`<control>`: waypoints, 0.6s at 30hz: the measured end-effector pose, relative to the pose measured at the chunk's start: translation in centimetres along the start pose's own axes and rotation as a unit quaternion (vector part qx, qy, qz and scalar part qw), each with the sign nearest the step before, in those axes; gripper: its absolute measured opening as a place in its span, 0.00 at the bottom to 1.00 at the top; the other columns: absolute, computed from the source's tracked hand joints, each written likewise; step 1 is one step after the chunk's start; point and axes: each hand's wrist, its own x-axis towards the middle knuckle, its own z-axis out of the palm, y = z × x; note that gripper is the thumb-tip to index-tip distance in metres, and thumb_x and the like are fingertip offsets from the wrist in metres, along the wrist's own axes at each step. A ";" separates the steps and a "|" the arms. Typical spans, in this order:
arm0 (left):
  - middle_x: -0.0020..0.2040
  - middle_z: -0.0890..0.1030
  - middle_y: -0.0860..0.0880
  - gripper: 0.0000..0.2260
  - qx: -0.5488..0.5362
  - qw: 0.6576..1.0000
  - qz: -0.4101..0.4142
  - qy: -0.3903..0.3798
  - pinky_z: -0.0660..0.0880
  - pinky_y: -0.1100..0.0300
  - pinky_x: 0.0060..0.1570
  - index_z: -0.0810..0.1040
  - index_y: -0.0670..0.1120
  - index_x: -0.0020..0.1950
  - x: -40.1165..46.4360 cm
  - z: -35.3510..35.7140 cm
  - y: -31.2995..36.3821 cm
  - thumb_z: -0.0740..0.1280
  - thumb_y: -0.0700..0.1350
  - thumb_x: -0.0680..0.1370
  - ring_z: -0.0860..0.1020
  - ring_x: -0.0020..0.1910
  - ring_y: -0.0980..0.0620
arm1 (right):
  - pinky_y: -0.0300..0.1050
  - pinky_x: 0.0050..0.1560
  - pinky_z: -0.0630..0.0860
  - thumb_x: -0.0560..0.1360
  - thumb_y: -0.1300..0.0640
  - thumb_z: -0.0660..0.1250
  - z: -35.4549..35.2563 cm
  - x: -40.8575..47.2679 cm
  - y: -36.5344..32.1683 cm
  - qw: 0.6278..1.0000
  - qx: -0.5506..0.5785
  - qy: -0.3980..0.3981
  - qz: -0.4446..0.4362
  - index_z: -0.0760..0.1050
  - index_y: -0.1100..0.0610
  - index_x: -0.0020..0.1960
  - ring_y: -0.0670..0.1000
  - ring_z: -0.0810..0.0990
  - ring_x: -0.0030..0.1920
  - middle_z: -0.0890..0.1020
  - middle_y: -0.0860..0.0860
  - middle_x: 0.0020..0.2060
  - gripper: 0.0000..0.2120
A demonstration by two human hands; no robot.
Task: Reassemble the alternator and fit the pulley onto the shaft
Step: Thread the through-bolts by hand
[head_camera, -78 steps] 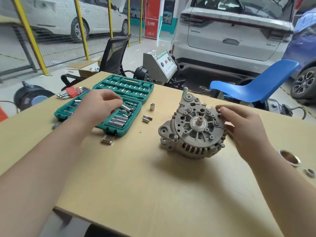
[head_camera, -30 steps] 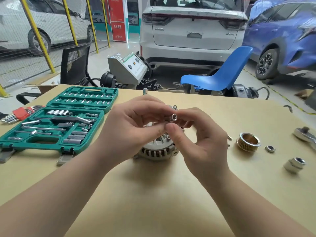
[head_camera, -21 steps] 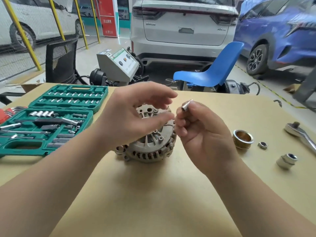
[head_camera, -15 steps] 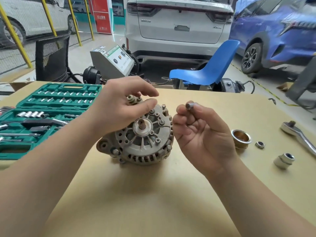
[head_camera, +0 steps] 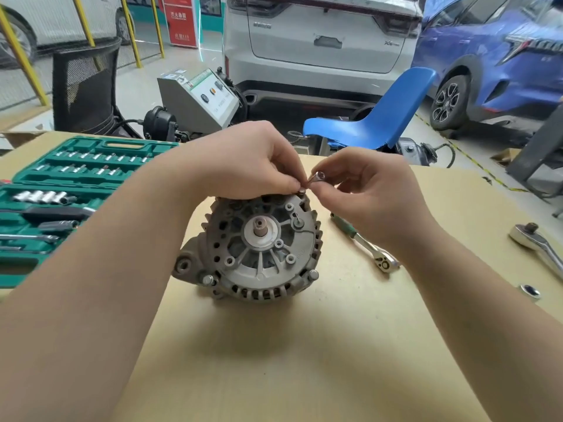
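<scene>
Workshop table point(head_camera: 274, 360): left hand point(head_camera: 243, 166) pinches a bolt point(head_camera: 301, 190) at the alternator point(head_camera: 262, 245); right hand point(head_camera: 374, 193) pinches a socket point(head_camera: 316, 177), which may slip off.

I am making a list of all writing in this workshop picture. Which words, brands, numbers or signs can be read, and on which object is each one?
No text can be read for certain.
Red sign: white characters, too blurred to read.
White car: a small badge at the right of the tailgate, too small to read.
Grey machine: labels on its panel, too small to read.
Alternator, green socket case: no writing visible.
</scene>
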 end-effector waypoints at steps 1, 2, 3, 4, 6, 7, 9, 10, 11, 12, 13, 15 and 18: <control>0.37 0.85 0.65 0.09 -0.007 1.000 -0.003 -0.005 0.72 0.76 0.33 0.89 0.61 0.46 0.1 -0.1 0.0 0.74 0.47 0.79 0.82 0.38 0.67 | 0.50 0.46 0.85 0.74 0.62 0.78 0.0 0.4 0.0 1.000 -0.021 -0.014 -0.012 0.87 0.56 0.50 0.49 0.87 0.42 0.88 0.46 0.40 0.06; 0.37 0.85 0.64 0.10 -0.011 1.000 -0.006 -0.005 0.72 0.75 0.34 0.89 0.61 0.45 0.1 -0.2 -0.2 0.74 0.46 0.79 0.82 0.38 0.67 | 0.49 0.45 0.84 0.74 0.61 0.78 0.0 0.6 -0.1 0.999 -0.032 -0.024 -0.020 0.87 0.55 0.50 0.48 0.86 0.42 0.87 0.45 0.40 0.06; 0.37 0.86 0.64 0.10 -0.011 1.000 -0.008 -0.005 0.73 0.73 0.36 0.89 0.61 0.45 0.1 -0.2 -0.3 0.73 0.46 0.80 0.82 0.38 0.67 | 0.48 0.45 0.84 0.74 0.61 0.79 0.0 0.8 -0.1 0.999 -0.034 -0.032 -0.022 0.87 0.54 0.50 0.48 0.86 0.42 0.87 0.44 0.39 0.06; 0.39 0.86 0.64 0.10 -0.011 1.000 -0.010 -0.005 0.74 0.69 0.39 0.89 0.61 0.46 0.0 -0.2 -0.5 0.73 0.45 0.80 0.83 0.39 0.67 | 0.48 0.45 0.84 0.74 0.60 0.79 0.1 0.9 -0.1 0.998 -0.034 -0.040 -0.019 0.88 0.53 0.50 0.47 0.86 0.42 0.87 0.43 0.39 0.06; 0.41 0.87 0.63 0.10 -0.017 1.000 -0.013 -0.004 0.75 0.65 0.43 0.90 0.60 0.48 -0.1 -0.3 -0.8 0.73 0.45 0.81 0.84 0.42 0.66 | 0.49 0.45 0.84 0.74 0.60 0.78 0.2 0.9 -0.1 0.998 -0.040 -0.050 -0.012 0.88 0.53 0.49 0.47 0.86 0.42 0.87 0.43 0.39 0.05; 0.41 0.87 0.63 0.10 -0.022 1.000 -0.012 -0.001 0.76 0.66 0.44 0.90 0.60 0.48 -0.2 -0.3 -0.9 0.73 0.45 0.81 0.84 0.42 0.65 | 0.49 0.45 0.84 0.74 0.60 0.78 0.2 0.9 -0.2 0.998 -0.045 -0.052 -0.011 0.88 0.53 0.49 0.47 0.86 0.42 0.87 0.44 0.39 0.05; 0.41 0.87 0.62 0.10 -0.030 1.000 -0.007 0.005 0.76 0.69 0.42 0.90 0.60 0.48 -0.4 -0.2 -1.1 0.73 0.45 0.81 0.85 0.42 0.64 | 0.48 0.45 0.83 0.75 0.60 0.78 0.2 0.8 -0.4 0.997 -0.061 -0.049 -0.018 0.88 0.54 0.50 0.46 0.85 0.41 0.87 0.44 0.39 0.05; 0.41 0.88 0.62 0.10 -0.033 0.999 -0.002 0.002 0.76 0.70 0.42 0.90 0.59 0.48 -0.5 -0.1 -1.0 0.73 0.44 0.81 0.85 0.42 0.64 | 0.46 0.45 0.83 0.75 0.60 0.77 0.2 0.8 -0.7 0.996 -0.074 -0.047 -0.024 0.88 0.54 0.50 0.46 0.85 0.41 0.87 0.43 0.39 0.05; 0.41 0.88 0.61 0.10 -0.036 0.999 0.001 -0.003 0.77 0.71 0.41 0.90 0.59 0.48 -0.5 0.0 -1.0 0.73 0.44 0.81 0.85 0.42 0.63 | 0.45 0.45 0.82 0.75 0.60 0.77 0.3 0.8 -0.9 0.994 -0.093 -0.048 -0.030 0.88 0.53 0.49 0.46 0.85 0.41 0.86 0.43 0.38 0.05; 0.42 0.88 0.60 0.10 -0.041 0.999 0.002 -0.011 0.77 0.72 0.41 0.90 0.59 0.48 -0.7 -0.1 -1.0 0.73 0.43 0.81 0.86 0.42 0.62 | 0.44 0.45 0.82 0.75 0.59 0.76 0.4 0.8 -1.2 0.991 -0.115 -0.049 -0.035 0.88 0.53 0.49 0.45 0.84 0.40 0.86 0.43 0.38 0.04; 0.42 0.88 0.60 0.11 -0.044 0.999 0.004 -0.018 0.77 0.73 0.41 0.90 0.59 0.49 -0.8 -0.3 -0.9 0.73 0.43 0.81 0.86 0.42 0.62 | 0.44 0.45 0.82 0.75 0.58 0.76 0.5 0.9 -1.6 0.989 -0.135 -0.050 -0.035 0.88 0.52 0.49 0.45 0.84 0.40 0.86 0.43 0.38 0.04; 0.42 0.88 0.61 0.10 -0.052 0.998 0.008 -0.021 0.76 0.73 0.42 0.90 0.59 0.50 -1.3 -0.7 -0.9 0.74 0.43 0.81 0.86 0.43 0.62 | 0.45 0.45 0.82 0.75 0.56 0.76 0.7 1.0 -2.1 0.986 -0.162 -0.043 -0.025 0.88 0.51 0.47 0.45 0.84 0.40 0.85 0.43 0.37 0.03; 0.41 0.88 0.58 0.06 -0.121 0.992 0.018 0.034 0.76 0.73 0.42 0.91 0.57 0.50 -2.0 -0.9 -0.8 0.76 0.46 0.79 0.86 0.41 0.62 | 0.48 0.46 0.83 0.75 0.53 0.77 0.8 0.9 -2.5 0.987 -0.159 -0.031 0.004 0.87 0.51 0.47 0.44 0.84 0.40 0.86 0.43 0.37 0.03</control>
